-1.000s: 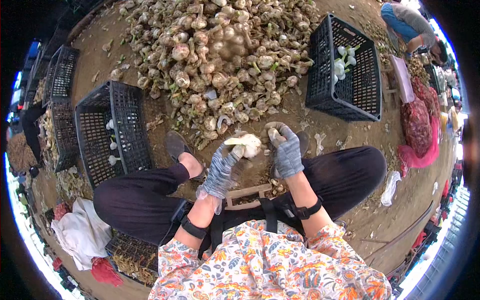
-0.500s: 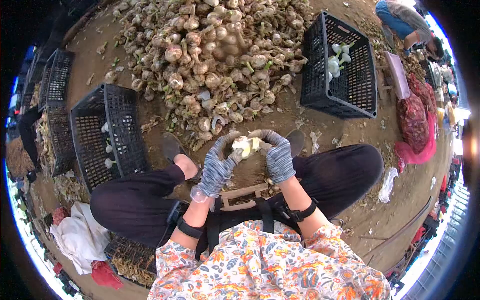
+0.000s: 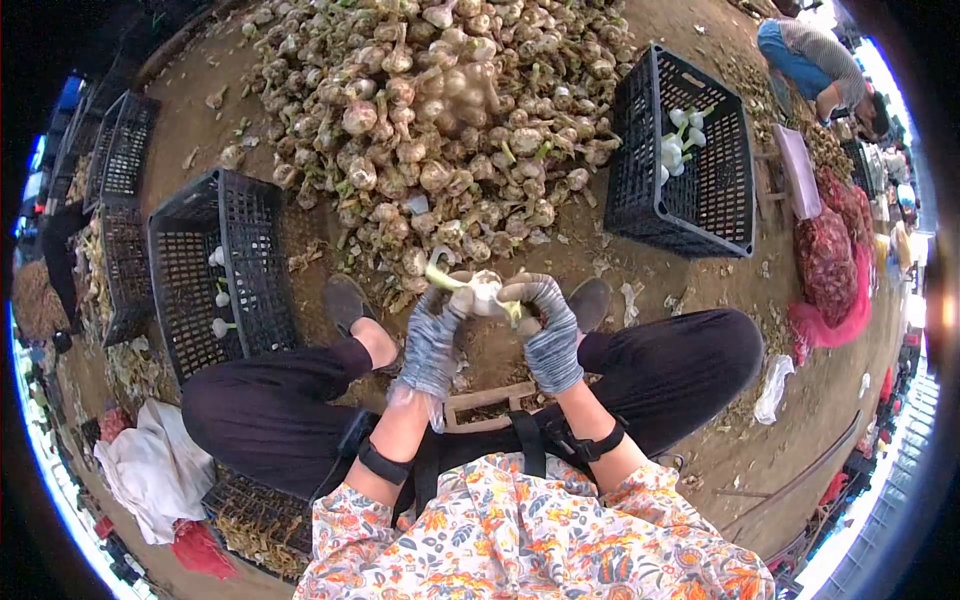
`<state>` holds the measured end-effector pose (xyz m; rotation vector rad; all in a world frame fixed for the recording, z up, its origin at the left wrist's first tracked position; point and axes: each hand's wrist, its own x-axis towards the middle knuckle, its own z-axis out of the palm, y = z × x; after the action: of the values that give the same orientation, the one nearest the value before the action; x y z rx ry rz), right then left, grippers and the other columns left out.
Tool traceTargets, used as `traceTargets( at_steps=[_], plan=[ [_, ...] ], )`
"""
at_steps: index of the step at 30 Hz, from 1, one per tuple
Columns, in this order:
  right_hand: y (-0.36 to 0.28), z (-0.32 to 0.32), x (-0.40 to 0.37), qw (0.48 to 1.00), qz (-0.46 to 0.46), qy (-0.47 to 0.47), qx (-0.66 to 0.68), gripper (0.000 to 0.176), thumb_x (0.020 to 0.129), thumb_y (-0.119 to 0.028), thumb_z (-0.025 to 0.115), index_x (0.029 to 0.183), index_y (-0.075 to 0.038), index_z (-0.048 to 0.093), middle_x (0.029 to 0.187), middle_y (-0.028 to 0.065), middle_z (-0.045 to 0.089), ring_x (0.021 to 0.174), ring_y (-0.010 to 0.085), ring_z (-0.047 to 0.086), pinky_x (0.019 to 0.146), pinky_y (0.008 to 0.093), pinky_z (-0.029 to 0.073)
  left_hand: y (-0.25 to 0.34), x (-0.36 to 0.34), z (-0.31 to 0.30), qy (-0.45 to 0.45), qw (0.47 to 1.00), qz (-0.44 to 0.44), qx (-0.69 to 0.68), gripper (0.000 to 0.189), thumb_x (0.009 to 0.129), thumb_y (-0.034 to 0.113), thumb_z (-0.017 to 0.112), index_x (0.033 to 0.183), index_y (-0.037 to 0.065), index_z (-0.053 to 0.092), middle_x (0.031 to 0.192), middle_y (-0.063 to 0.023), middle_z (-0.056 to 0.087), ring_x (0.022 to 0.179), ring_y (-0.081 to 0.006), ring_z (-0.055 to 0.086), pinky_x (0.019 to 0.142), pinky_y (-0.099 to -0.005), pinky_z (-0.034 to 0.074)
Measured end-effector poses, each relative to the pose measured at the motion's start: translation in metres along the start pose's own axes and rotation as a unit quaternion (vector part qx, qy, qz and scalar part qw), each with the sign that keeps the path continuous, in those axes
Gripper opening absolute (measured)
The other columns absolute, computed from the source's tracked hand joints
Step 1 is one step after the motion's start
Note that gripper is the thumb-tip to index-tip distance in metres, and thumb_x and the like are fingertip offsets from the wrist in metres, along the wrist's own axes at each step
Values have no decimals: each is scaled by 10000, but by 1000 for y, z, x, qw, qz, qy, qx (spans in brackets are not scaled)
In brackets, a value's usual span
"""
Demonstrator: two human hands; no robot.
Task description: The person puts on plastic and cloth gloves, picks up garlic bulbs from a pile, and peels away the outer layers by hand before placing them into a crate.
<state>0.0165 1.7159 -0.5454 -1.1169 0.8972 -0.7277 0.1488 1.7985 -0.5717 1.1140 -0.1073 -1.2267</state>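
Observation:
Both my hands wear grey knitted gloves and meet in front of me, between my knees. A whitish garlic bulb [image 3: 486, 291] lies between them. My left hand [image 3: 437, 335] grips the bulb's left side, where a pale green stalk curls up and outward. My right hand [image 3: 546, 325] is closed at the bulb's right side, its fingers pinching a greenish-yellow strip of skin. Just beyond the hands rises a large heap of unpeeled garlic [image 3: 420, 150].
A black crate [image 3: 215, 270] at the left holds a few white bulbs. Another black crate [image 3: 680, 150] at the right holds several. Red net sacks [image 3: 830, 245] lie far right, near a bending person [image 3: 815, 60]. A white sack [image 3: 155, 470] lies lower left.
The green stalk now sticks out at the bulb's left, and more of the white bulb shows. My hands have turned slightly and sit a little lower. The whole view has shifted slightly.

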Motion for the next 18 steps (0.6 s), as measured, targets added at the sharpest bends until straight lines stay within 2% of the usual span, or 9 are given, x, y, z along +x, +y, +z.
traceTargets(
  at_steps=[2, 4, 6, 7, 8, 10, 13, 16, 18],
  plan=[
    [-8, -2, -1, 998, 36, -31, 38, 158, 832, -64, 593, 984, -28, 574, 860, 70, 612, 685, 130, 568, 586, 249, 491, 7, 2, -5, 3, 1000, -24, -11, 347, 823, 179, 667, 1126, 29, 588, 989, -28, 631, 875, -105, 582, 750, -233, 464],
    [-17, -24, 13, 882, 206, 17, 423, 191, 879, -127, 542, 1034, -17, 524, 822, 91, 609, 569, 114, 537, 422, 217, 419, 11, 1, -7, 17, 999, -26, 22, 301, 821, 191, 673, 1075, 38, 618, 926, -7, 645, 792, -78, 582, 678, -199, 451],
    [-15, -45, 32, 889, 132, -22, 438, 169, 881, -100, 521, 1030, -20, 524, 822, 91, 609, 541, 104, 521, 416, 218, 407, 17, -3, -5, 9, 999, 11, 40, 279, 813, 190, 681, 1047, 44, 635, 912, -1, 647, 769, -60, 578, 642, -178, 437],
    [-25, -44, 25, 972, 157, 26, 172, 145, 877, -86, 523, 1011, -33, 540, 829, 81, 610, 601, 126, 552, 500, 239, 458, 21, -4, -1, 6, 998, 16, 59, 252, 812, 162, 680, 1026, 35, 644, 898, -10, 650, 775, -75, 579, 677, -197, 452],
    [1, -50, 31, 990, 125, -52, -33, 144, 855, -91, 563, 988, -37, 560, 839, 67, 608, 706, 145, 577, 622, 252, 481, 24, -4, 3, 6, 998, 16, 60, 252, 812, 162, 680, 1026, 35, 644, 898, -10, 650, 775, -75, 579, 677, -197, 452],
    [2, -34, 15, 937, -93, -53, -333, 180, 809, -102, 631, 963, -33, 570, 846, 48, 606, 790, 145, 570, 717, 246, 470, 24, -6, 11, -4, 991, 68, 113, 241, 817, 135, 671, 1027, 20, 641, 917, -24, 649, 767, -96, 577, 722, -233, 468],
    [-21, -12, 15, 987, 32, -22, -158, 277, 760, -117, 690, 984, -16, 563, 847, 44, 600, 784, 130, 553, 684, 234, 467, 25, -7, 12, -1, 973, 114, 203, 222, 799, 86, 668, 1008, 13, 649, 960, -55, 635, 843, -138, 584, 779, -270, 470],
    [-6, -9, 25, 945, 145, -86, -281, 314, 756, -138, 706, 1004, -10, 564, 846, 38, 596, 761, 106, 541, 663, 239, 470, 32, -14, 15, -23, 939, 147, 309, 233, 770, 38, 668, 1003, 25, 656, 983, -81, 610, 919, -166, 580, 801, -276, 468],
    [-16, -7, 23, 963, 233, -86, -109, 309, 781, -165, 693, 1013, -5, 566, 844, 39, 594, 728, 90, 541, 641, 240, 470, 32, -16, 15, -45, 889, 247, 383, 236, 768, 35, 668, 1004, 27, 655, 992, -86, 603, 906, -172, 584, 802, -283, 471]
  ],
)
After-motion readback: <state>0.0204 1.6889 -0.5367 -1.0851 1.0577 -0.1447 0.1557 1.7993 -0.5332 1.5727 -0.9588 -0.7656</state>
